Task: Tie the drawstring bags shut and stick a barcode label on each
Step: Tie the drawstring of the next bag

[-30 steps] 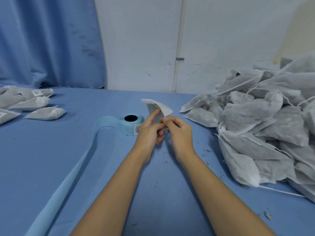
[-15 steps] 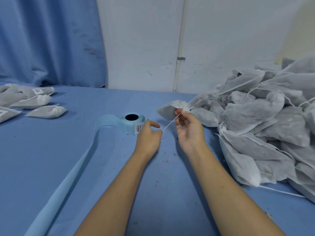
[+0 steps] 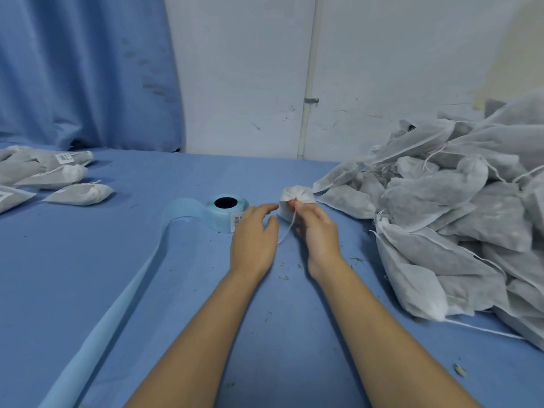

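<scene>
Blue cloth tabletop (image 3: 88, 275). A heap of grey-white fabric drawstring bags (image 3: 459, 219) lay at the right; labelled bags (image 3: 59, 175) far left, print illegible. Pale blue label roll (image 3: 225, 213) sat centre. Left hand (image 3: 254, 237) fingers released, empty; right hand (image 3: 319, 234) fingers pinched the small gathered white bag (image 3: 297, 197) beside the roll.

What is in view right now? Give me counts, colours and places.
held bag: one, white, table centre, neck gathered
drawstring: one, white, hanging from the held bag
label roll: one, light blue, left of the held bag
backing strip: one, light blue, trailing from the roll toward the near left
bag pile: many, grey-white, table right
side bags: several, grey-white, far left, one showing a white label
table: one, blue
curtain: one, blue, back left
pipe: one, white, upright on wall
left hand: open, beside the held bag
right hand: pinches the held bag's neck
</scene>
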Demonstrator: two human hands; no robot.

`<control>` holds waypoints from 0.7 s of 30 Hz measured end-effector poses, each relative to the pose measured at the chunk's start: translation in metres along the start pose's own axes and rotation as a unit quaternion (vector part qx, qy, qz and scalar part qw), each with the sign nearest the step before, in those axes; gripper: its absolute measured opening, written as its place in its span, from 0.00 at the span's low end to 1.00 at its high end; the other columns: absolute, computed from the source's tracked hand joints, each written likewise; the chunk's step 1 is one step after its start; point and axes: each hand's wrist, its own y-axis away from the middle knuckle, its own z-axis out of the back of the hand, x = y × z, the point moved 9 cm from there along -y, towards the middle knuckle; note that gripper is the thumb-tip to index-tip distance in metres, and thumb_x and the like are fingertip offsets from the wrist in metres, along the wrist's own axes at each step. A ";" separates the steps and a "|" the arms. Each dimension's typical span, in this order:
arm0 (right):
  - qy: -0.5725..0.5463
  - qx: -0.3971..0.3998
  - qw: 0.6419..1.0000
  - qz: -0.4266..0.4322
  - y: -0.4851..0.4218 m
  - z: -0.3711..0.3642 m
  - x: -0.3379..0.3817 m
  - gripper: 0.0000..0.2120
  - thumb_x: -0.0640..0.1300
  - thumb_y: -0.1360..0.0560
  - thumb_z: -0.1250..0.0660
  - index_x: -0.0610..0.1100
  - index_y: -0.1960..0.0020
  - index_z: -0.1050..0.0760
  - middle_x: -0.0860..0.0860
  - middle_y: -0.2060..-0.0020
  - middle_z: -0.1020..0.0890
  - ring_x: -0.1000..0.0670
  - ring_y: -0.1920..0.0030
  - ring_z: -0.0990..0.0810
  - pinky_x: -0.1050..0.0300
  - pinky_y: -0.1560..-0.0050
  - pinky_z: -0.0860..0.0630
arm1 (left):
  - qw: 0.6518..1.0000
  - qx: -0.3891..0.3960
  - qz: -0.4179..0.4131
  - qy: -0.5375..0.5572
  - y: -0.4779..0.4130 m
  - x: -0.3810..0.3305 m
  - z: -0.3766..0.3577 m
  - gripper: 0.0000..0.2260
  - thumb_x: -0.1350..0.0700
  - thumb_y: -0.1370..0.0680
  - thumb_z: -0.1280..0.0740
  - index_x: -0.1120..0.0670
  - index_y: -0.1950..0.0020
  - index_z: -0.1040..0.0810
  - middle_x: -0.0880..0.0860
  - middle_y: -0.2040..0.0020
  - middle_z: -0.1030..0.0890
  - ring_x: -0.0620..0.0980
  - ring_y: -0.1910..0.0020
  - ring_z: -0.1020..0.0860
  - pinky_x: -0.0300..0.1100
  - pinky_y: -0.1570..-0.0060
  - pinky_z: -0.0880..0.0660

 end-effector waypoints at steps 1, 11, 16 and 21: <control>0.004 0.006 1.000 -0.003 0.002 -0.003 -0.003 0.05 0.40 0.23 0.34 0.41 0.54 0.20 0.51 0.61 0.18 0.56 0.62 0.24 0.68 0.62 0.29 | 0.999 0.002 0.008 0.044 0.001 -0.003 -0.003 0.13 0.59 0.20 0.41 0.51 0.39 0.23 0.46 0.44 0.22 0.41 0.55 0.22 0.34 0.54 0.28; -0.038 0.025 0.998 -0.041 0.004 -0.009 -0.009 0.05 0.36 0.25 0.33 0.40 0.55 0.18 0.47 0.60 0.16 0.53 0.59 0.18 0.63 0.58 0.22 | 0.981 0.016 0.100 0.163 0.001 0.007 -0.021 0.08 0.60 0.20 0.40 0.53 0.43 0.27 0.47 0.71 0.28 0.39 0.75 0.30 0.32 0.72 0.33; -0.041 -0.011 0.995 -0.091 0.003 -0.004 -0.016 0.07 0.32 0.30 0.30 0.40 0.65 0.19 0.48 0.69 0.16 0.53 0.67 0.19 0.65 0.70 0.24 | 0.965 0.048 0.171 0.193 0.001 0.021 -0.030 0.14 0.64 0.24 0.40 0.52 0.40 0.30 0.49 0.69 0.29 0.46 0.72 0.32 0.40 0.68 0.35; -0.089 -0.015 0.989 -0.118 -0.001 0.000 -0.019 0.04 0.31 0.28 0.33 0.37 0.59 0.20 0.47 0.68 0.16 0.55 0.66 0.17 0.64 0.60 0.20 | 0.960 0.073 0.183 0.199 0.002 0.023 -0.038 0.20 0.66 0.26 0.41 0.54 0.35 0.30 0.59 0.64 0.25 0.46 0.73 0.32 0.38 0.70 0.36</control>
